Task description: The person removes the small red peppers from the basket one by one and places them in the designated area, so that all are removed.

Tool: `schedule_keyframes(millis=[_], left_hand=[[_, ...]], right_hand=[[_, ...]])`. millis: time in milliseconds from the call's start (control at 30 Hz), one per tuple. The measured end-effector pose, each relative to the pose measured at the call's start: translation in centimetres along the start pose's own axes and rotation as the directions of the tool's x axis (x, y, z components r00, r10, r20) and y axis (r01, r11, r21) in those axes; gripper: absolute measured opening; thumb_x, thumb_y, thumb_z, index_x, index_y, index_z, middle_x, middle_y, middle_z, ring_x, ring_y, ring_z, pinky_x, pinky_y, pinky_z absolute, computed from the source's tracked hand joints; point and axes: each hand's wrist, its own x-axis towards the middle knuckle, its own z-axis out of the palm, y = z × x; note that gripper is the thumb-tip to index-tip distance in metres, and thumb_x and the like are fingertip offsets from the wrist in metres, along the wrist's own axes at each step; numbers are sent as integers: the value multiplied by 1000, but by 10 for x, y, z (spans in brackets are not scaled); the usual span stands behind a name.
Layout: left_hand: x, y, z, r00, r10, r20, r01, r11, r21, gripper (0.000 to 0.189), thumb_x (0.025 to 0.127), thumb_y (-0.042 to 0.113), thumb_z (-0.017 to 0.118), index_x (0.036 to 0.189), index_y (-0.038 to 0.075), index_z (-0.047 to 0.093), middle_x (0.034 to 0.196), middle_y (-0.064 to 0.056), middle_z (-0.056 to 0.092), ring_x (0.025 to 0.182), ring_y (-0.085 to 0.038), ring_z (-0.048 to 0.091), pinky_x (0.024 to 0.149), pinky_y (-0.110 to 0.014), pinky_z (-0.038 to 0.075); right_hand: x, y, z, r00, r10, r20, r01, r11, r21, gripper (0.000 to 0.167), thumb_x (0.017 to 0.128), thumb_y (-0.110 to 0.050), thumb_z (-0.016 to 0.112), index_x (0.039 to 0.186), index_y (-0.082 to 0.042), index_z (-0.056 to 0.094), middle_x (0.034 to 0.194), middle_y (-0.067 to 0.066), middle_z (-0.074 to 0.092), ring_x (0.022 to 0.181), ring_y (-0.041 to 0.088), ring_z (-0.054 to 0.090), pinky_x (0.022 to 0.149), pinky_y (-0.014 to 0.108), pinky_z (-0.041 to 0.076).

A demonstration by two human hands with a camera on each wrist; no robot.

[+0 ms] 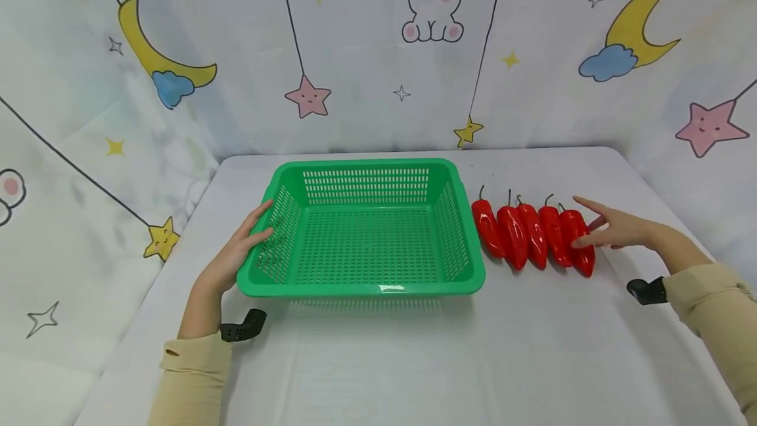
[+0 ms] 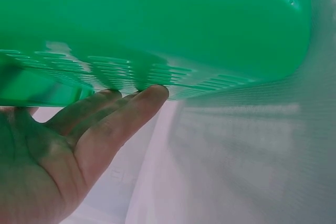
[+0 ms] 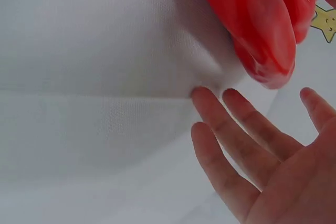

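Observation:
A green plastic basket [image 1: 361,290] with slotted walls stands on the table, nothing inside it. My left hand [image 1: 232,258] rests against the basket's left side, fingers extended; the left wrist view has the fingertips [image 2: 157,93] touching the slotted wall. Right of the basket lie several red peppers [image 1: 513,238] in a row, their stems toward the back. At the rightmost pepper [image 1: 582,261] is my right hand [image 1: 621,227], its fingers spread and the thumb over the pepper. In the right wrist view the fingers [image 3: 231,140] are spread beside a red pepper [image 3: 262,35], not wrapped around it.
A white cloth covers the table [image 1: 378,360]. Behind it hangs a pale curtain [image 1: 367,38] printed with moons, stars and a rabbit. Each wrist wears a small black camera, such as the left one [image 1: 244,326].

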Motion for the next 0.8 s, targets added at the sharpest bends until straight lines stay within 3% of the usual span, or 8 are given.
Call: schedule_keyframes(millis=[167, 333, 467, 600, 700, 800], left_hand=[[-1, 0, 1, 1000, 12, -8, -12, 1000, 13, 58, 99, 31, 39, 148, 30, 8, 152, -1, -7, 131, -34, 10, 96, -52, 24], [-1, 1, -1, 999, 31, -21, -28, 991, 128, 58, 99, 32, 39, 148, 32, 7, 152, 1, -4, 136, -29, -3, 100, -61, 9], [-3, 5, -2, 998, 43, -38, -34, 975, 218, 59, 98, 39, 37, 147, 34, 4, 152, 2, -4, 136, -29, -7, 99, -64, 4], [-10, 12, -5, 998, 35, -52, -19, 959, 282, 60, 97, 44, 35, 147, 36, 2, 153, -5, -2, 136, -37, -1, 96, -66, 10], [-15, 22, -8, 998, 30, -47, -8, 916, 400, 62, 97, 45, 35, 146, 36, -1, 152, -13, 3, 134, -42, 7, 94, -67, 17], [-21, 36, -12, 998, 50, -49, -13, 825, 565, 66, 96, 46, 38, 147, 31, -1, 151, -18, 3, 133, -44, 8, 93, -67, 17]], right_hand=[[-10, 0, -1, 992, -40, -123, 30, 996, -83, 91, 79, -35, 67, 144, 1, 13, 124, 38, 34, 107, 54, 39, 72, 54, 47], [-22, -7, -3, 968, -42, -246, -3, 984, -180, 90, 81, -43, 64, 145, -4, 15, 131, 38, 28, 111, 56, 31, 76, 64, 38], [-29, -19, -5, 929, -69, -365, -16, 974, -225, 88, 82, -43, 62, 148, -12, 12, 137, 35, 23, 115, 55, 28, 78, 70, 29], [-33, -36, -5, 879, -157, -449, 45, 967, -250, 82, 84, -39, 61, 148, -18, 14, 143, 29, 20, 126, 49, 21, 80, 71, 26], [-35, -50, -6, 846, -238, -477, 99, 949, -298, 77, 86, -36, 59, 148, -18, 17, 146, 24, 19, 133, 42, 12, 84, 71, 22], [-33, -66, -7, 821, -315, -477, 138, 919, -370, 74, 87, -35, 57, 147, -17, 19, 146, 23, 20, 135, 38, 7, 94, 68, 12]])
